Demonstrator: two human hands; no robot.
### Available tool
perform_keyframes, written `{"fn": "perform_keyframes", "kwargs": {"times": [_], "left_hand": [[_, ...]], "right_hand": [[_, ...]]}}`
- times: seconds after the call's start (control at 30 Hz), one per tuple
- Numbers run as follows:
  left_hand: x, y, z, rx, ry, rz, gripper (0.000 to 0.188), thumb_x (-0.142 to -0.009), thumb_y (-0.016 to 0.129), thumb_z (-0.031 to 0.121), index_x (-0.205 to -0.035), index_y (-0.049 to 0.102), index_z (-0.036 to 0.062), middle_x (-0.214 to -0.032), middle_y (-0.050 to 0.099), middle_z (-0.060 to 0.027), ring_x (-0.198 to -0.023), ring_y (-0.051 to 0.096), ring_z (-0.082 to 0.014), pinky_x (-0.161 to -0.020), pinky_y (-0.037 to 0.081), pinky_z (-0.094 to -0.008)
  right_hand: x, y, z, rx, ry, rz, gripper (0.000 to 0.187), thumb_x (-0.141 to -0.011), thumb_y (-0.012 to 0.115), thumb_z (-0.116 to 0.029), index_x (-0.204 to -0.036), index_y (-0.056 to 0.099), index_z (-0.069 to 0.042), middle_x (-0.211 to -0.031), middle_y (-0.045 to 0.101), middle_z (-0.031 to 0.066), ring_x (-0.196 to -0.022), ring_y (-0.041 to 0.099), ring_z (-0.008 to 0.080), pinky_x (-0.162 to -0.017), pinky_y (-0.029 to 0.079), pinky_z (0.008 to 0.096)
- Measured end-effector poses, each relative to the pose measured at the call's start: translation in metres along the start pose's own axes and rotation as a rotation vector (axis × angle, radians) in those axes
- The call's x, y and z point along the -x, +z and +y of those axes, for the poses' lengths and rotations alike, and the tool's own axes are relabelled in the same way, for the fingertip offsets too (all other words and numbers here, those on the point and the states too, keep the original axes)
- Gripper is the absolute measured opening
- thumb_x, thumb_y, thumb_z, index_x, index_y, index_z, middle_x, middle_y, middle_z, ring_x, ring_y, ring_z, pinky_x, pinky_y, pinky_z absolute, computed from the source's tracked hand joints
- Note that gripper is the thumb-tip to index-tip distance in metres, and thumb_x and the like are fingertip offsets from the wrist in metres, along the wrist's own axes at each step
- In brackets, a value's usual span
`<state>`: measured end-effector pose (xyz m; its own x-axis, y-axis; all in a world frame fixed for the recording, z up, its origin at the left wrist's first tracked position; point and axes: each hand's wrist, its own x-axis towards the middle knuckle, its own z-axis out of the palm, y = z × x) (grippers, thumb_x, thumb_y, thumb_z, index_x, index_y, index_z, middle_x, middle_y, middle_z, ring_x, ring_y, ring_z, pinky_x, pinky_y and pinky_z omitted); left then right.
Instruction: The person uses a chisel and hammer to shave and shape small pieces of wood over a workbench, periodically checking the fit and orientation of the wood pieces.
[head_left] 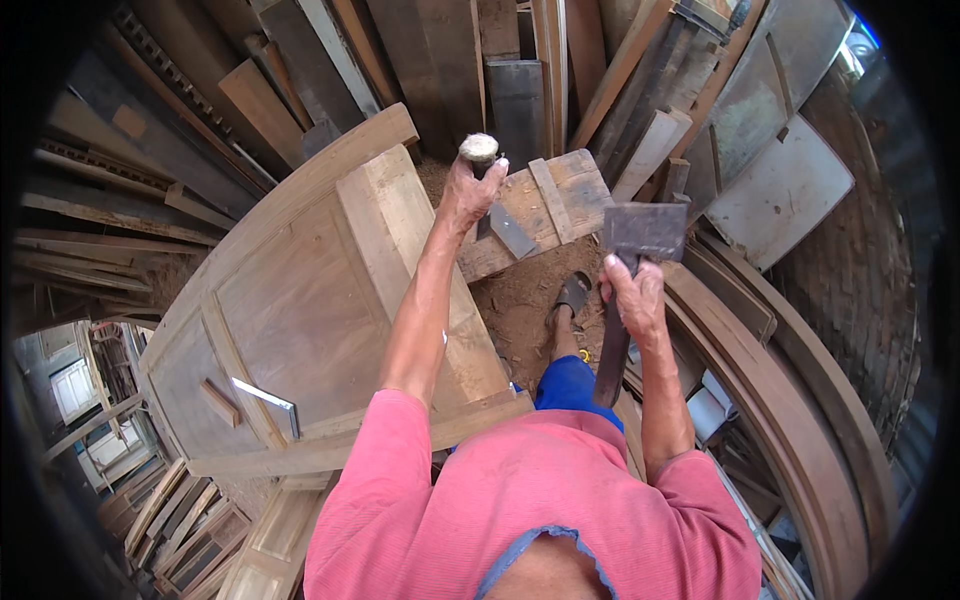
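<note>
My left hand (470,188) is closed round the handle of a chisel (479,149), whose pale, battered top sticks up above my fist. Its lower part is mostly hidden by the hand. Just beyond that hand, a flat grey piece (513,232) shows over a rough wooden board (575,195); whether it is part of the tool I cannot tell. My right hand (638,292) grips a dark mallet (645,232) close under its block-shaped head, and the thick handle slants down toward my body. Left of me lies a panelled wooden door (300,270), with my left forearm over its edge.
On the door rest a small wood block (220,402) and a try square (268,395). Wood shavings (515,310) cover the ground around my sandalled foot (572,292). Curved timbers (790,400) stand at the right, and planks (430,70) lean along the back.
</note>
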<state>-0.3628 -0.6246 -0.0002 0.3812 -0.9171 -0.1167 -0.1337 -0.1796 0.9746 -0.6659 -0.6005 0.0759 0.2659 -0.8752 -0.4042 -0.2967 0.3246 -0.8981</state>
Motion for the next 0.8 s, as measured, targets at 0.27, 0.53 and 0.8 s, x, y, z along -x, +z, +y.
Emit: {"fn": "perform_keyframes", "kwargs": {"times": [0.27, 0.53, 0.8], "left_hand": [[-0.018, 0.024, 0.0, 0.163, 0.207, 0.035, 0.013, -0.083, 0.062, 0.003, -0.091, 0.053, 0.0068, -0.074, 0.06, 0.0004, -0.071, 0.062, -0.0104, -0.068, 0.052, -0.0277], [-0.025, 0.034, -0.007, 0.028, 0.135, 0.14, 0.018, -0.076, 0.066, 0.008, -0.089, 0.054, 0.0041, -0.076, 0.057, -0.0033, -0.071, 0.058, -0.0187, -0.073, 0.05, -0.0331], [-0.022, 0.022, 0.0, -0.287, 0.217, 0.051, 0.023, -0.081, 0.075, 0.015, -0.092, 0.057, 0.006, -0.091, 0.056, -0.001, -0.081, 0.054, -0.0119, -0.076, 0.047, -0.0291]], "right_hand": [[-0.004, 0.005, -0.091, -0.263, -0.384, 0.048, 0.017, -0.093, 0.065, -0.012, -0.104, 0.061, 0.001, -0.076, 0.06, 0.0046, -0.063, 0.055, 0.0125, -0.056, 0.047, 0.0279], [0.005, 0.01, -0.099, -0.271, -0.455, 0.081, 0.022, -0.093, 0.065, -0.01, -0.109, 0.061, 0.004, -0.071, 0.059, 0.005, -0.06, 0.055, 0.0126, -0.055, 0.047, 0.0283], [0.002, 0.014, -0.097, -0.289, -0.427, 0.06, 0.02, -0.093, 0.065, -0.009, -0.108, 0.061, 0.004, -0.074, 0.06, 0.0054, -0.061, 0.056, 0.0125, -0.055, 0.047, 0.0278]]}}
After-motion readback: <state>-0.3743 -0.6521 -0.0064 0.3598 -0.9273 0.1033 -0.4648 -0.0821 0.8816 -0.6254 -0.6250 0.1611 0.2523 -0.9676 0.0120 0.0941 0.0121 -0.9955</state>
